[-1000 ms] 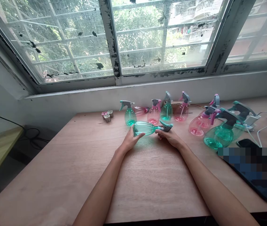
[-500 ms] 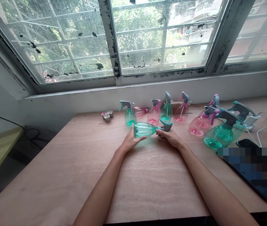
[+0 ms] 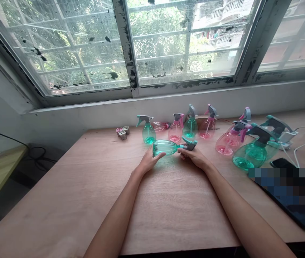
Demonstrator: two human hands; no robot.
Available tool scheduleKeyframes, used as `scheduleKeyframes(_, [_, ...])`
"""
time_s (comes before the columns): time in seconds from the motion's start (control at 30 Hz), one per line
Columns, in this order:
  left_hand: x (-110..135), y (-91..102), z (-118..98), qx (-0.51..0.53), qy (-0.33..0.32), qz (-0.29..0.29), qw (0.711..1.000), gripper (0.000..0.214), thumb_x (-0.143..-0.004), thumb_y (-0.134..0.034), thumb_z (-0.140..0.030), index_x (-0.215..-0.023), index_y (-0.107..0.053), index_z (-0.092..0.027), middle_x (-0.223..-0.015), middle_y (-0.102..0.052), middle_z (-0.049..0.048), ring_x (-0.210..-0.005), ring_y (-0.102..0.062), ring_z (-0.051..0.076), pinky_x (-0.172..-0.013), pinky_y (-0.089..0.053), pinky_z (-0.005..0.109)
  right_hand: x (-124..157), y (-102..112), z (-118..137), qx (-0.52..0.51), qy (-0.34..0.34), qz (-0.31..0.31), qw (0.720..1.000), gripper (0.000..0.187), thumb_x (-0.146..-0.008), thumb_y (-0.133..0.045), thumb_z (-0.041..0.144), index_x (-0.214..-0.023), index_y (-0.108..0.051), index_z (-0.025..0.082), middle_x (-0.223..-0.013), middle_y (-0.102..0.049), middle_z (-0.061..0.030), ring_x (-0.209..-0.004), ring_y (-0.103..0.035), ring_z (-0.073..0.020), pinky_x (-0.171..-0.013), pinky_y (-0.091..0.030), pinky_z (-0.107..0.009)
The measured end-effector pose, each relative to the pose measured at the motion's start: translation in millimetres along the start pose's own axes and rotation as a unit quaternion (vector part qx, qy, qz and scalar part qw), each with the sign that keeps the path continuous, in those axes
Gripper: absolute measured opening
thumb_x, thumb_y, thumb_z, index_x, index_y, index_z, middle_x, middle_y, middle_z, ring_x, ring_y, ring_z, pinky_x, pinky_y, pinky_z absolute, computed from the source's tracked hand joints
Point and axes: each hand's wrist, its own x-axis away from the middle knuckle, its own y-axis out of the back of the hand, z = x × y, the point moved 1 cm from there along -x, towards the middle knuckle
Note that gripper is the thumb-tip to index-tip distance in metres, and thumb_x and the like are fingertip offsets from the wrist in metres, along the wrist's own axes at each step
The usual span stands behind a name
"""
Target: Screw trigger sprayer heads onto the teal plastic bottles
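Observation:
A clear green spray bottle (image 3: 165, 147) lies on its side between my hands, its base to the left and its dark grey and teal trigger head (image 3: 189, 144) to the right. My left hand (image 3: 149, 159) is around the base, thumb along the near side and the other fingers mostly hidden behind it. At the neck and trigger head, my right hand (image 3: 191, 155) grips with bent fingers. Just behind the held bottle stands another green spray bottle (image 3: 149, 133), upright with its trigger pointing left.
Pink spray bottles (image 3: 175, 132) and green ones stand along the back of the wooden table (image 3: 98, 200). Several small cubes (image 3: 122, 132) sit at the back left. On the right are more spray bottles (image 3: 250, 156), a white cable (image 3: 295, 153) and a dark, partly pixelated device (image 3: 284, 204).
My left thumb has moved in closer against the bottle's side. The bottle and my right hand have hardly moved.

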Motion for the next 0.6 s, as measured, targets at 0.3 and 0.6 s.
scheduleKeyframes(0.3, [-0.1, -1.4, 2.7, -0.011, 0.002, -0.008, 1.0, 0.099, -0.076, -0.076, -0.05, -0.155, -0.02, -0.027, -0.155, -0.041, 0.0131, -0.141, -0.039, 0.033, -0.116, -0.029, 0.049, -0.5, 2.3, -3.7, 0.002, -0.016, -0.003, 1.0, 0.032, -0.073, -0.079, 0.05, -0.083, -0.067, 0.022, -0.066, -0.064, 0.0029, -0.053, -0.052, -0.0125, -0.051, -0.04, -0.028])
scheduleKeyframes(0.6, [-2.1, -0.2, 4.7, -0.005, 0.001, -0.003, 1.0, 0.079, -0.08, -0.072, -0.051, -0.147, -0.039, -0.024, -0.14, -0.055, 0.0146, -0.128, -0.052, 0.033, -0.11, -0.038, 0.05, 0.7, 0.5, -0.2, 0.006, -0.014, 0.002, 1.0, 0.032, -0.072, -0.08, 0.05, -0.081, -0.068, 0.022, -0.069, -0.066, 0.0009, -0.055, -0.053, -0.013, -0.052, -0.042, -0.029])
